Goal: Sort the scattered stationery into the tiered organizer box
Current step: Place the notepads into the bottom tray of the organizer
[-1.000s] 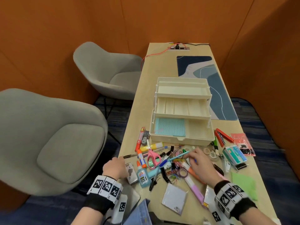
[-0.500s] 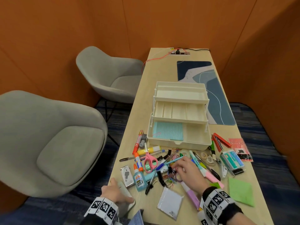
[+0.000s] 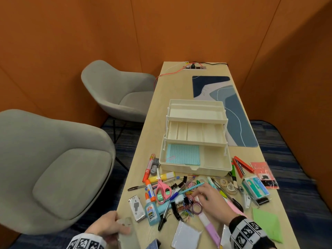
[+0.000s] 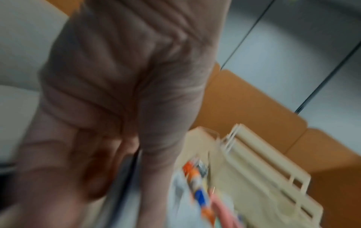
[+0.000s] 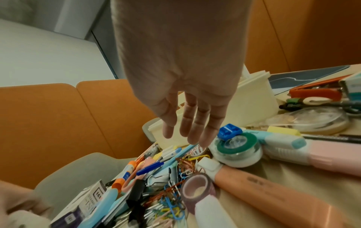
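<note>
Many small stationery pieces (image 3: 181, 193) lie on the bench near the organizer box (image 3: 195, 139), ready for sorting. Right hand (image 3: 212, 200) hovers over them, fingers straight and apart; left hand (image 3: 107, 227) holds a clear packet (image 3: 124, 223) at the near edge

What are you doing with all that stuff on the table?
Someone is tidying a messy heap of stationery into the cream organizer box, which stands open in tiers. So far only a blue lined notepad and a pink paper clip lie in its bottom tray. The right hand reaches with straight fingers over the paper clips and pens. The left hand holds a small clear packet at the table's edge.
</note>
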`<state>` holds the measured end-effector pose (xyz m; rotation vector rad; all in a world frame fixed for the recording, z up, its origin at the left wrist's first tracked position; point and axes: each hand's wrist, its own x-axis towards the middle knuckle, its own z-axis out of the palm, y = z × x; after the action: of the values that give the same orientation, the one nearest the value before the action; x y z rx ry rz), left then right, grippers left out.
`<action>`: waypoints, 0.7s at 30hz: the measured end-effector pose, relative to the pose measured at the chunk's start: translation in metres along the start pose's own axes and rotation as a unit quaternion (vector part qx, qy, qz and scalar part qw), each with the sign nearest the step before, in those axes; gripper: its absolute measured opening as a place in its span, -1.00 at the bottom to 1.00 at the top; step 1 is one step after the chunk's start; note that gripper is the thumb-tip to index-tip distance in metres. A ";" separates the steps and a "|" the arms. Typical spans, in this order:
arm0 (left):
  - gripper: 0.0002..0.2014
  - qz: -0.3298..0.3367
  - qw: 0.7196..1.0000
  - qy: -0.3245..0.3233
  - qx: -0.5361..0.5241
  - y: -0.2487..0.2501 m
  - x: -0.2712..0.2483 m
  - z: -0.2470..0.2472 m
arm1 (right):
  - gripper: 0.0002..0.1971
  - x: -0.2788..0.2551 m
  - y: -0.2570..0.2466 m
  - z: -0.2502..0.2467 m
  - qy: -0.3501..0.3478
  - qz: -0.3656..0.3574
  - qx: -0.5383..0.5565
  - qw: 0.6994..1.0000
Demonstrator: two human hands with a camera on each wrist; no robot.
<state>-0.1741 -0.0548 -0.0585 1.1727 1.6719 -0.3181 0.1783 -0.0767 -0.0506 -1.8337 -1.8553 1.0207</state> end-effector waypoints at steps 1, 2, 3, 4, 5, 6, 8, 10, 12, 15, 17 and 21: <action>-0.49 0.018 0.999 -0.013 0.025 0.006 -0.013 -0.011 | -0.72 -0.001 0.001 -0.003 0.002 0.000 0.000 1.000; -0.66 0.026 0.998 -0.022 0.061 0.017 -0.026 -0.022 | -0.70 -0.002 0.002 -0.005 0.005 0.002 0.000 1.000; -0.73 0.041 0.994 -0.018 0.097 0.027 -0.038 -0.035 | -0.70 -0.004 0.003 -0.007 0.010 0.007 0.001 1.000; -0.76 0.061 0.990 -0.007 0.130 0.040 -0.050 -0.049 | -0.71 -0.005 0.002 -0.009 0.016 0.014 0.005 1.000; -0.77 0.103 0.985 0.003 0.140 0.052 -0.057 -0.059 | -0.73 -0.005 0.002 -0.011 0.022 0.023 0.012 0.999; -0.79 0.155 0.979 0.018 0.134 0.067 -0.063 -0.067 | -0.74 -0.005 0.002 -0.012 0.030 0.029 0.021 0.999; -0.84 0.280 0.943 0.111 0.144 0.106 -0.067 -0.071 | -0.77 -0.002 -0.001 -0.016 0.045 0.036 0.044 0.997; -0.89 0.406 0.870 0.237 0.146 0.149 -0.060 -0.062 | -0.78 0.003 -0.008 -0.020 0.050 0.035 0.055 0.997; -0.75 0.477 0.818 0.289 0.143 0.187 -0.039 -0.045 | -0.75 0.009 -0.012 -0.024 0.053 0.033 0.058 0.996; -0.70 0.480 0.790 0.279 0.261 0.223 0.007 -0.019 | -0.70 0.013 -0.016 -0.028 0.062 0.044 0.073 0.994; -0.69 0.462 0.767 0.261 0.361 0.232 0.027 -0.010 | -0.69 0.015 -0.021 -0.032 0.082 0.042 0.065 0.994; -0.62 0.428 0.742 0.245 0.455 0.237 0.050 -0.004 | -0.78 0.036 -0.031 -0.039 0.125 0.033 0.008 0.992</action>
<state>0.0156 0.0914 -0.0244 2.8232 1.1379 -0.2313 0.1784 -0.0296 -0.0112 -1.9263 -1.6441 0.7822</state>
